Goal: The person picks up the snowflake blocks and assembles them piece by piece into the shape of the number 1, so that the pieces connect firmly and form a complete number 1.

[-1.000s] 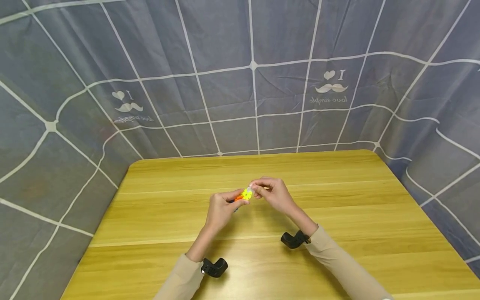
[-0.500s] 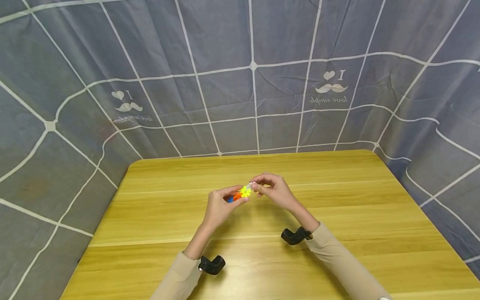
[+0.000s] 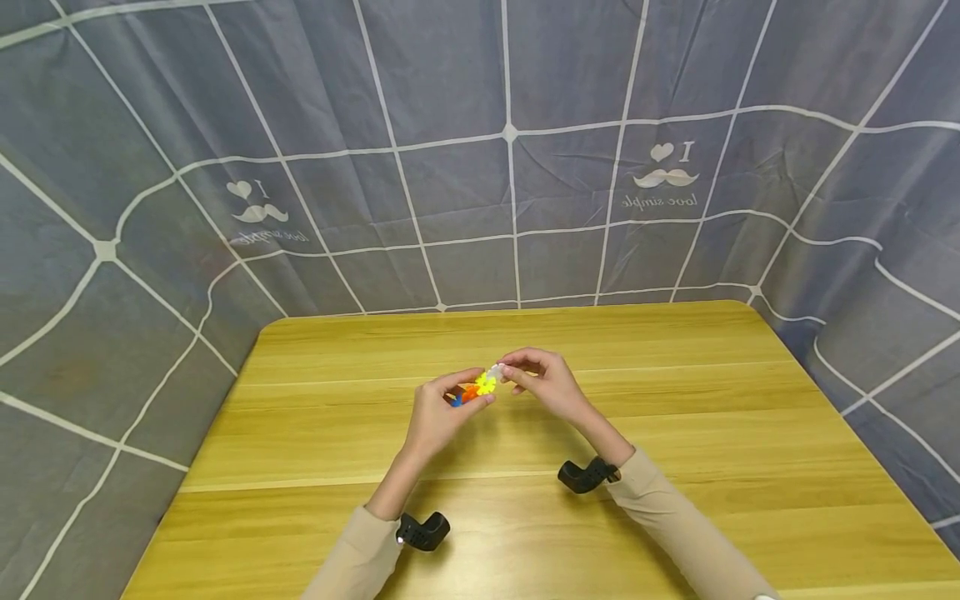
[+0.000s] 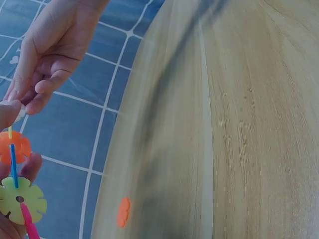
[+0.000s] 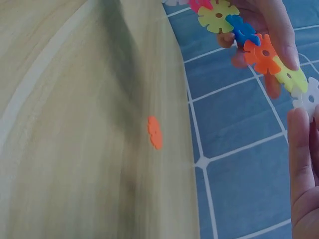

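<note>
A chain of notched snowflake discs hangs between my hands above the table. My left hand (image 3: 437,412) grips it, thumb and fingers around the yellow disc (image 3: 486,383) and orange disc (image 5: 265,53). Beyond these are a blue disc (image 5: 243,31), a yellow-green disc (image 4: 30,199), a pink disc (image 5: 201,5) and a whitish disc (image 5: 177,1) cut off by the frame. Between thumb and fingertips my right hand (image 3: 551,387) pinches a white disc (image 5: 309,97) whose edge meets the yellow one. Whether their notches interlock I cannot tell.
One loose orange disc (image 5: 154,133) lies on the wooden table (image 3: 675,467) in both wrist views; the head view does not show it. A grey curtain (image 3: 465,192) with white lines surrounds the table. Black wrist cameras (image 3: 423,532) are worn on both arms.
The left hand has shifted slightly left and the chain has turned a little, so more of the orange, blue and white discs shows. The right hand still pinches the white disc.
</note>
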